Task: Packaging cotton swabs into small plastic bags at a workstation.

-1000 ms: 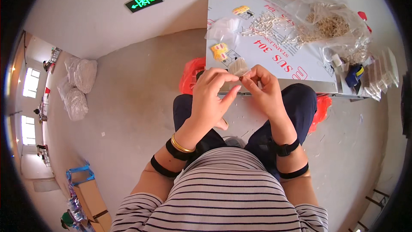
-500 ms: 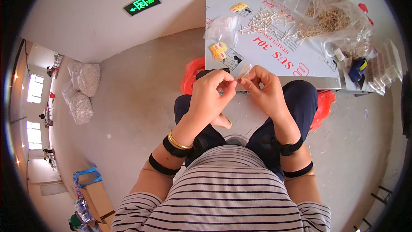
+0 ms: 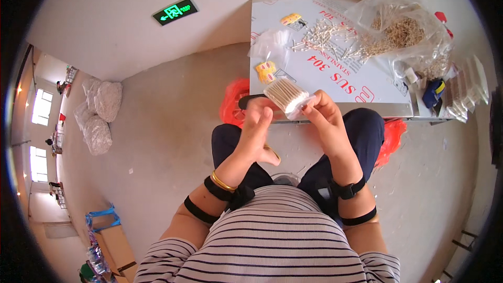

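Windows: bright panes (image 3: 41, 107) at the far left edge, bent by the lens.
Sacks: clear-wrapped, pale and bulky (image 3: 98, 123), piled on the floor in the left part of the frame.
Carton: a brown cardboard box (image 3: 116, 243) at lower left, a blue strip (image 3: 105, 220) just above it.
Sign: a lit green exit sign (image 3: 175, 11) on the wall, upper left.
Left hand: just left of centre (image 3: 255, 131), thumb raised, beside the packet's left end; its other fingers are foreshortened, so I cannot tell whether they are bent together or touch the plastic.
Yellow cards: a few (image 3: 265, 72) on the metal-topped table (image 3: 301, 68), below some clear bags (image 3: 272, 44).
Swab packet: a clear packet (image 3: 285, 96) with a row of white-tipped sticks, tilted, near the centre, held up in front of the table's near edge.
Right hand: right of centre (image 3: 327, 115), thumb and forefinger pinching the packet's right end.
Loose swabs: scattered (image 3: 325, 35) at upper centre-right, trailing toward a large open clear bag (image 3: 408, 29).
Filled packs: clear ones (image 3: 469, 91), stacked at the right, next to a dark blue and yellow object (image 3: 433, 93).
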Demonstrator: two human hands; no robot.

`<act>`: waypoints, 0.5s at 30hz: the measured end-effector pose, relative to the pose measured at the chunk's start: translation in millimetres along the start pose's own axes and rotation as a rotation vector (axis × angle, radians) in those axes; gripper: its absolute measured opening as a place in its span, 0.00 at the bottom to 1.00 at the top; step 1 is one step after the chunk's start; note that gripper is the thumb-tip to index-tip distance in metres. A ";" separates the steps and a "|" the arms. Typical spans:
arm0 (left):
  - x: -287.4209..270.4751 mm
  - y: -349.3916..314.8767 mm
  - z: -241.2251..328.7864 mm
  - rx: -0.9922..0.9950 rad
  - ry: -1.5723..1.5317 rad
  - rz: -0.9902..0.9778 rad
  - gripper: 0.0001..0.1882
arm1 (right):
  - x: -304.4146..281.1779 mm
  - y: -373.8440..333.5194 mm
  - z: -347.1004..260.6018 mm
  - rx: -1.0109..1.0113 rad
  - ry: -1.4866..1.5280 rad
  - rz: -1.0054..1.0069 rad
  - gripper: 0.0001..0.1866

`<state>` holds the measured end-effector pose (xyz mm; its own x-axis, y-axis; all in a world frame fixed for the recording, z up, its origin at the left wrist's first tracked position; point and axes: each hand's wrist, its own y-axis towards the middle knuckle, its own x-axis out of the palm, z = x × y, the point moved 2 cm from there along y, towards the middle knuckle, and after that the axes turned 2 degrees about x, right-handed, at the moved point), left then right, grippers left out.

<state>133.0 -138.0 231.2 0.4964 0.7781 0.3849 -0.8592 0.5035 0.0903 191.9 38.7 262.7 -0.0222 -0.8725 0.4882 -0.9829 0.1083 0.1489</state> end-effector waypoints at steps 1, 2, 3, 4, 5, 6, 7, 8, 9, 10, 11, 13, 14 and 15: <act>12.3 3.6 3.5 -0.029 -0.164 -0.083 0.43 | -0.3 -0.8 1.5 0.023 0.074 -0.031 0.05; 27.9 5.7 15.3 -0.054 -0.327 -0.166 0.46 | 0.6 -2.2 1.8 0.046 0.147 -0.065 0.05; 38.4 10.0 25.5 -0.043 -0.328 -0.164 0.46 | -0.4 -3.0 6.2 0.068 0.163 -0.076 0.05; 49.1 15.8 37.3 -0.011 -0.340 -0.193 0.46 | 1.1 -3.3 8.7 0.065 0.156 -0.085 0.05; 54.5 20.3 44.3 0.021 -0.353 -0.223 0.46 | 3.9 -3.5 10.4 0.057 0.206 -0.116 0.05; 55.3 23.2 46.8 0.032 -0.357 -0.225 0.46 | 6.8 -4.8 10.8 0.049 0.256 -0.146 0.05; 55.7 26.3 49.6 0.092 -0.225 -0.246 0.42 | 11.5 -5.6 11.9 0.082 0.220 -0.096 0.08; 56.9 28.8 51.3 0.150 -0.093 -0.266 0.38 | 17.6 -4.5 13.9 0.080 0.211 -0.103 0.08; 58.2 28.3 49.9 0.207 -0.064 -0.203 0.27 | 21.4 -2.8 17.6 0.071 0.209 -0.035 0.08; 62.3 28.3 53.1 0.239 -0.054 -0.253 0.18 | 20.8 -3.2 20.3 0.061 0.208 0.039 0.09; 62.2 24.5 57.1 0.214 0.021 -0.234 0.16 | 19.9 -4.5 19.9 0.045 0.211 -0.010 0.09; 58.6 20.2 66.6 0.188 0.088 -0.215 0.14 | 22.3 -5.9 20.0 0.061 0.153 -0.001 0.09; 57.6 20.0 69.9 0.242 0.128 -0.275 0.13 | 23.8 -6.5 19.4 0.078 0.104 0.007 0.10; 57.7 19.8 72.7 0.295 0.168 -0.335 0.11 | 23.3 -7.8 16.7 0.102 0.074 -0.007 0.10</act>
<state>135.7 -110.4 322.0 0.7440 0.6537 0.1383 -0.6351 0.6277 0.4502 196.0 9.6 258.6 -0.0053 -0.8352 0.5499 -0.9965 0.0500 0.0664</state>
